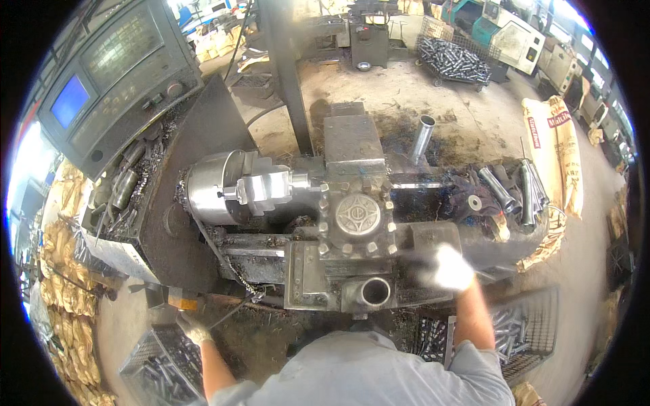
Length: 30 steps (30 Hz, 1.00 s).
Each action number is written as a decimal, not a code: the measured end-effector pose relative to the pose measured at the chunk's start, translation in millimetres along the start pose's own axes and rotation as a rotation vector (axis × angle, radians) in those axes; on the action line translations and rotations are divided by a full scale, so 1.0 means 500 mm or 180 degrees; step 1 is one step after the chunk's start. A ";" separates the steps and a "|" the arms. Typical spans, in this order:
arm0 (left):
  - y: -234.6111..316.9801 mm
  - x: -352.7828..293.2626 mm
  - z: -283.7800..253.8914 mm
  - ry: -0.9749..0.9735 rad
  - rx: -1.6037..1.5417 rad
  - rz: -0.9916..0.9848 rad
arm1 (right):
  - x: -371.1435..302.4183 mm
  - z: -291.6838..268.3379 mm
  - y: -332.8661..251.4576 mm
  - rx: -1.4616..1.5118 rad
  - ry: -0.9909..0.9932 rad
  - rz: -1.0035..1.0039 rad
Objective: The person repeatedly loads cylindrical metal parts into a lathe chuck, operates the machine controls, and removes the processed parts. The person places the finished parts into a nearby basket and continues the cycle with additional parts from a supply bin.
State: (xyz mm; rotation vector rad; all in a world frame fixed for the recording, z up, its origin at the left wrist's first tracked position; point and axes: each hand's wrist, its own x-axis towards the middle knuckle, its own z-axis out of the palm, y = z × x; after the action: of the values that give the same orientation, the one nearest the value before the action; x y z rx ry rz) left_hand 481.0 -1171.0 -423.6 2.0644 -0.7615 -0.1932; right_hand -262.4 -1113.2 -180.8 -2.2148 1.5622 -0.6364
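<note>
Reaching both gloved hands apart, I dip my left hand (193, 329) into the wire basket of dark steel tubes (159, 369); grip unclear. My right hand (450, 268), blurred, rests on the grey lathe carriage (352, 223); next needs a firm tube pickup.

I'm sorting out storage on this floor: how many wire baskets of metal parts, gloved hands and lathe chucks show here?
Wire baskets of metal parts: 3
Gloved hands, left hand and right hand: 2
Lathe chuck: 1
Total: 6
</note>
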 end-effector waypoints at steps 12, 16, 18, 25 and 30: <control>0.223 -0.189 0.079 -0.1058 -0.0115 0.0877 | 0.584 -0.010 0.314 -0.1233 0.0790 0.1097; 0.572 -0.252 0.152 -0.0673 0.0331 0.3269 | 0.619 -0.101 0.192 -0.1613 0.1369 0.0624; 0.716 -0.208 0.198 -0.0378 0.0903 0.3890 | 0.593 -0.120 0.148 -0.1353 0.0655 0.0608; 0.987 -0.058 0.272 -0.1469 0.1678 0.4685 | 0.607 -0.079 0.074 -0.1160 -0.1284 0.0085; 1.071 -0.054 0.273 -0.2831 0.2474 0.3889 | 0.722 0.055 -0.036 -0.0905 -0.2218 -0.0152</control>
State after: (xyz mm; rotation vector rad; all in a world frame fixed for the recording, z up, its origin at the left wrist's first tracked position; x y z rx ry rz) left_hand 166.1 -1468.2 -79.3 1.6720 -2.8191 -0.1022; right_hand -129.0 -1447.6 -137.9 -2.3053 1.2755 0.3550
